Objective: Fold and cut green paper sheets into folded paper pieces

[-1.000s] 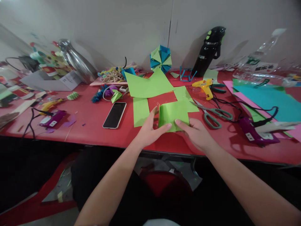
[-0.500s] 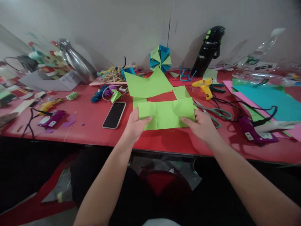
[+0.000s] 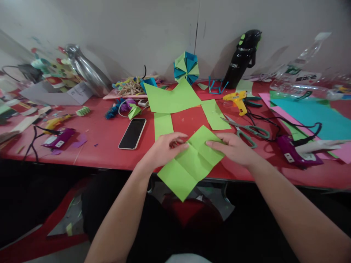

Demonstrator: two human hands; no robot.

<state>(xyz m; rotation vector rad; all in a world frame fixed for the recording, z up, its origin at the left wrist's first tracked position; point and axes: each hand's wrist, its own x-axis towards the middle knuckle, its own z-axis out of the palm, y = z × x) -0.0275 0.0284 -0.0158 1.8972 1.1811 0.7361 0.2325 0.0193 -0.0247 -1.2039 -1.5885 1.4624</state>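
Note:
A creased strip of bright green paper (image 3: 196,160) is held slantwise over the table's front edge, its lower corner hanging past it. My right hand (image 3: 231,148) pinches its upper right side, thumb on top and fingers behind. At the upper left side is my left hand (image 3: 168,146), with thumb and fingers curved and a gap between them. Its thumb tip meets the paper's edge, but the fingers do not wrap round it. Beyond my hands lie two more green strips, one on the left (image 3: 163,124) and another on the right (image 3: 216,115), and a larger green sheet (image 3: 172,98).
Grey-handled scissors (image 3: 253,131) lie right of my right hand, near a yellow glue gun (image 3: 237,101) and a purple power block (image 3: 298,153). A phone (image 3: 133,134) lies to the left. Behind stand a blue-green paper ball (image 3: 186,67) and a black bottle (image 3: 242,60).
The strip has turned from level to slanting, with its left end now lower and nearer me. My left hand has come off its end and moved right; my right hand has shifted slightly.

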